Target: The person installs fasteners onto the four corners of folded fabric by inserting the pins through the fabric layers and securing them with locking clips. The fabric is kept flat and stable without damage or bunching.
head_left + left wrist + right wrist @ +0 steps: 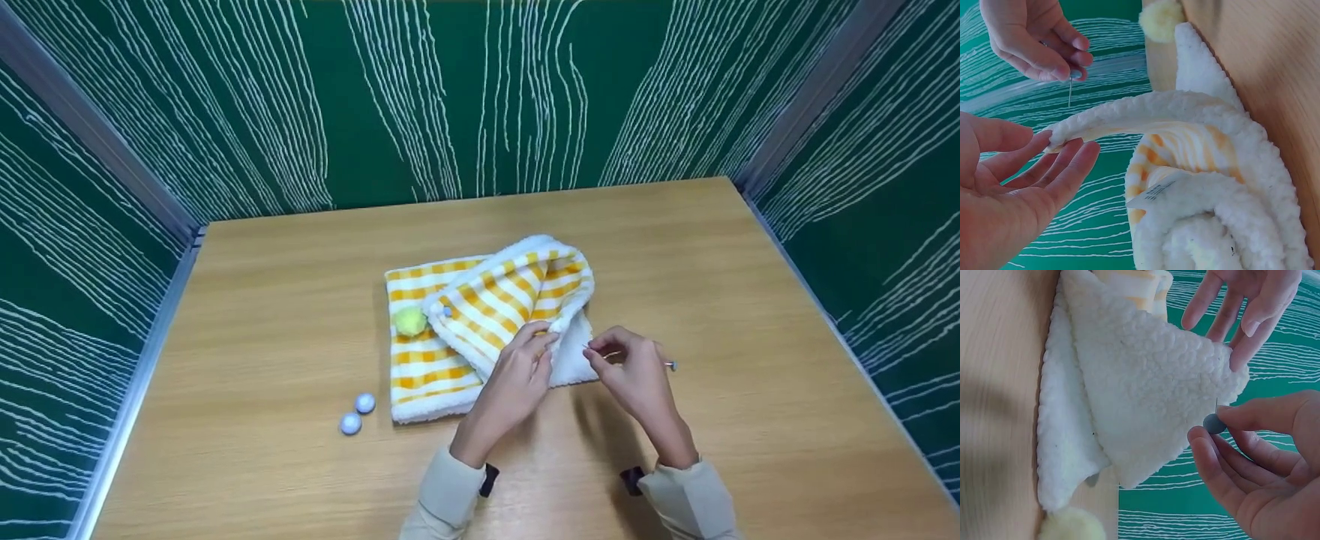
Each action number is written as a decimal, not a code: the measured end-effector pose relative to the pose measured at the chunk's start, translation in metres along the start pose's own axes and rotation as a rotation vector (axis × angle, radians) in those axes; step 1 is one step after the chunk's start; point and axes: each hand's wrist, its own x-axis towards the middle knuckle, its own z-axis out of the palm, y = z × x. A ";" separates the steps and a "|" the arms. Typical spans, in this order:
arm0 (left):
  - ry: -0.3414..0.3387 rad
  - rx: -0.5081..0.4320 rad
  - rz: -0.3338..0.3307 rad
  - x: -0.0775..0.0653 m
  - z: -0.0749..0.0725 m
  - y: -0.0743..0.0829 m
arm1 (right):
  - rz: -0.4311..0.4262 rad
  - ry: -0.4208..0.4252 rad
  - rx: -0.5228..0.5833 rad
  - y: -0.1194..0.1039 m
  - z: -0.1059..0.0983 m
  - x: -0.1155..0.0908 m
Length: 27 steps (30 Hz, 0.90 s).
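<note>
A yellow-and-white checked cloth (420, 367) with white fleece backing (1134, 377) lies folded on the table, one flap turned over. My left hand (517, 375) holds the raised edge of that flap between thumb and fingers. Close by on the right, my right hand (634, 371) pinches a pin with a round blue-grey head (1215, 423). The pin's bare shaft points toward the fleece edge, apart from it in the left wrist view. A small blue pinhead-like dot (447, 310) shows on the flap's left corner. Beside it sits a yellow-green pom-pom (410, 321).
Two pale balls (358, 412) rest on the wooden table (277, 322), left of the cloth. A second yellow pom-pom (1072, 526) and a small blue-ended object (671, 365) are beyond my right hand. Green walls (525, 97) with white lines surround the table. A printed label (1157, 190) hangs inside the cloth.
</note>
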 end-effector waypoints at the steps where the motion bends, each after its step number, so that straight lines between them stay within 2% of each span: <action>1: -0.001 0.001 -0.001 0.000 0.000 0.000 | -0.002 -0.002 0.000 0.000 0.001 0.000; 8: -0.019 0.016 0.013 -0.002 0.002 0.003 | -0.033 0.019 0.003 -0.002 0.008 0.003; 16: 0.004 0.064 0.114 -0.004 0.004 0.000 | -0.074 0.056 0.043 -0.002 0.015 0.006; 23: -0.007 0.008 0.086 -0.006 0.003 -0.001 | -0.126 0.083 0.077 -0.003 0.017 0.005; 27: 0.000 -0.068 0.049 -0.005 0.002 -0.004 | -0.128 0.090 0.095 -0.002 0.015 0.003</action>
